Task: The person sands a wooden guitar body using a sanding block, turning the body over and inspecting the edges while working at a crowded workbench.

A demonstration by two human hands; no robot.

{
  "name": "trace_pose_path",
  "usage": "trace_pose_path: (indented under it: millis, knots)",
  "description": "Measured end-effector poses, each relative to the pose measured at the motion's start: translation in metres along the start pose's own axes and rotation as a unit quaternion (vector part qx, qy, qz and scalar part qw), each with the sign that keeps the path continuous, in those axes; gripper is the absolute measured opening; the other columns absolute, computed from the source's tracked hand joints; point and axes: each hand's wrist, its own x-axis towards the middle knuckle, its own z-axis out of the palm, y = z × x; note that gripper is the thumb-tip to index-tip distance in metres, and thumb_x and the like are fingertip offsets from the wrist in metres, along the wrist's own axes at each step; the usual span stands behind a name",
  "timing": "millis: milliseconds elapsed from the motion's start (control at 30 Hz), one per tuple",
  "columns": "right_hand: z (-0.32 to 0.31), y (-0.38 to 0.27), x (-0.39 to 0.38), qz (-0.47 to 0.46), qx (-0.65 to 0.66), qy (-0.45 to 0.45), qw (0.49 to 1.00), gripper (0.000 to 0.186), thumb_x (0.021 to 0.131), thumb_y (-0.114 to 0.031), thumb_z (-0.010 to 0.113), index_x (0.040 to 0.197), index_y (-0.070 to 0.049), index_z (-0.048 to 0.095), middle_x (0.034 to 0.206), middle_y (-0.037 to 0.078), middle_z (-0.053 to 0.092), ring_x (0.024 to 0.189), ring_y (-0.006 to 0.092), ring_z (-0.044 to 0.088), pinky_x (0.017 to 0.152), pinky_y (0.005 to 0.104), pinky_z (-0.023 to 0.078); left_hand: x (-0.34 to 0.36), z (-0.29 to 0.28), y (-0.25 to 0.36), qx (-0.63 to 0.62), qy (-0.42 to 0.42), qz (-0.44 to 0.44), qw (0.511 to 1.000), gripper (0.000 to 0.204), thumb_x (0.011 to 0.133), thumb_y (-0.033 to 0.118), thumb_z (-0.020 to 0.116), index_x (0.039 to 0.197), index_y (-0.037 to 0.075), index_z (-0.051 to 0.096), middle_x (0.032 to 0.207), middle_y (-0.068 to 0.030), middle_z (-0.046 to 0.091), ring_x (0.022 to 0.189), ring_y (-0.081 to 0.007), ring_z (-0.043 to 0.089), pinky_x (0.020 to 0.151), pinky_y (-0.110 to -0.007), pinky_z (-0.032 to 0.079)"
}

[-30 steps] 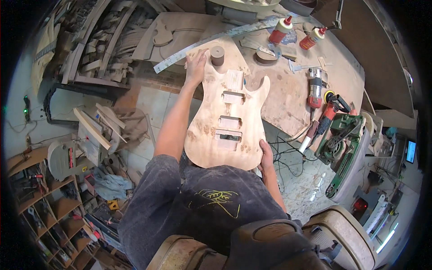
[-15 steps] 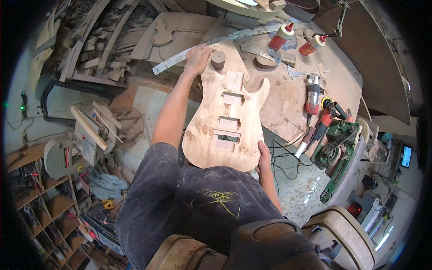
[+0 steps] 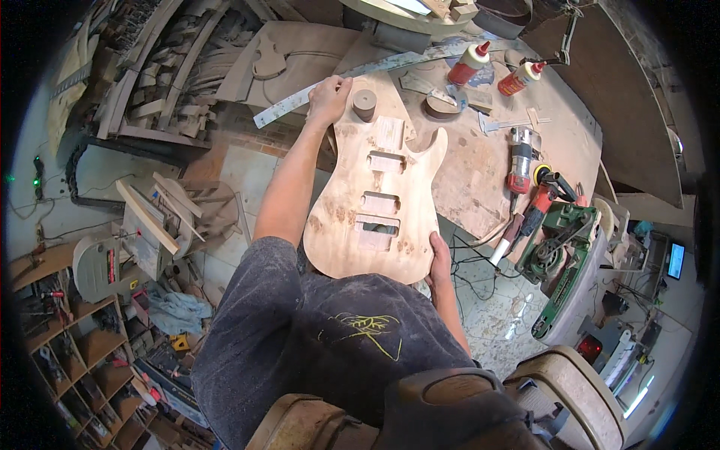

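A pale, unfinished electric guitar body (image 3: pixel 345 240) with rectangular cavities and darker burl patches lies between my arms, its rounded lower end against my shirt. My right hand (image 3: pixel 439 259) grips its lower right edge, thumb along the side and the other fingers mostly hidden beneath. Beyond the upper left part of the body, my left hand (image 3: pixel 328 101) is closed, fingertips pressed together. Whatever it holds, if anything, is hidden. A short brown cylinder (image 3: pixel 364 106) stands on the wood just right of that hand. A long pale metal straightedge (image 3: pixel 283 106) runs behind the hand.
The workbench (image 3: pixel 480 180) bears two red-and-cream glue bottles (image 3: pixel 469 64), a caliper (image 3: pixel 517 124), a roll of abrasive strip (image 3: pixel 444 105), a red-grey router (image 3: pixel 520 159) and an angle-grinder-like tool (image 3: pixel 541 202). A green belt sander (image 3: pixel 562 247) stands right. Cables hang below the bench edge.
My left hand has drawn its fingers together and shifted very slightly. The guitar body and my right hand have barely moved.
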Motion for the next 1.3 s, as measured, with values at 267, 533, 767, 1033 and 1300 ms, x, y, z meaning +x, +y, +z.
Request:
trace_pose_path:
  millis: [267, 533, 767, 1033, 1300]
  knots:
    - [0.006, 0.000, 0.004, -0.020, -0.004, 0.013, 1.000, 0.052, 0.102, -0.035, 0.049, 0.135, 0.004, 0.049, 0.123, 0.015, 0.065, 0.102, 0.0204, 0.068, 0.086, 0.0332, 0.056, 0.003, -0.004, 0.011, -0.009, -0.007, -0.061, 0.998, 0.053, 0.095, 0.055, 0.051, 0.096, 0.004, 0.065, 0.094, -0.0214, 0.070, 0.097, -0.0399, 0.065, 0.087, -0.046, 0.046]
    - [0.010, 0.004, 0.008, -0.020, -0.001, 0.023, 1.000, 0.051, 0.102, -0.035, 0.050, 0.134, 0.004, 0.051, 0.122, 0.015, 0.065, 0.102, 0.0211, 0.068, 0.089, 0.0337, 0.055, 0.007, -0.007, 0.007, -0.019, -0.020, -0.083, 0.996, 0.053, 0.093, 0.056, 0.054, 0.093, 0.004, 0.066, 0.094, -0.0212, 0.070, 0.096, -0.0407, 0.065, 0.086, -0.048, 0.048]
    - [0.014, 0.003, 0.007, -0.017, 0.009, 0.027, 0.999, 0.050, 0.101, -0.035, 0.051, 0.132, 0.004, 0.051, 0.120, 0.015, 0.066, 0.099, 0.0209, 0.069, 0.085, 0.0332, 0.057, 0.011, -0.005, 0.004, -0.012, -0.003, -0.081, 0.997, 0.057, 0.092, 0.058, 0.054, 0.090, 0.003, 0.067, 0.091, -0.0210, 0.070, 0.092, -0.0399, 0.066, 0.081, -0.047, 0.048]
    - [0.019, 0.004, 0.007, -0.007, -0.003, 0.041, 0.999, 0.049, 0.101, -0.032, 0.050, 0.132, 0.006, 0.051, 0.123, 0.015, 0.064, 0.105, 0.0209, 0.066, 0.091, 0.0332, 0.053, 0.014, -0.007, 0.003, -0.012, 0.003, -0.090, 0.996, 0.057, 0.091, 0.059, 0.057, 0.089, 0.003, 0.067, 0.090, -0.0211, 0.070, 0.092, -0.0398, 0.066, 0.081, -0.047, 0.049]
    - [0.022, 0.008, 0.008, -0.017, -0.004, 0.024, 1.000, 0.053, 0.101, -0.037, 0.051, 0.134, 0.005, 0.050, 0.123, 0.017, 0.064, 0.103, 0.0226, 0.068, 0.088, 0.0354, 0.056, 0.016, -0.010, 0.001, -0.017, -0.004, -0.092, 0.996, 0.058, 0.089, 0.061, 0.058, 0.085, 0.004, 0.067, 0.087, -0.0191, 0.070, 0.089, -0.0366, 0.067, 0.078, -0.044, 0.049]
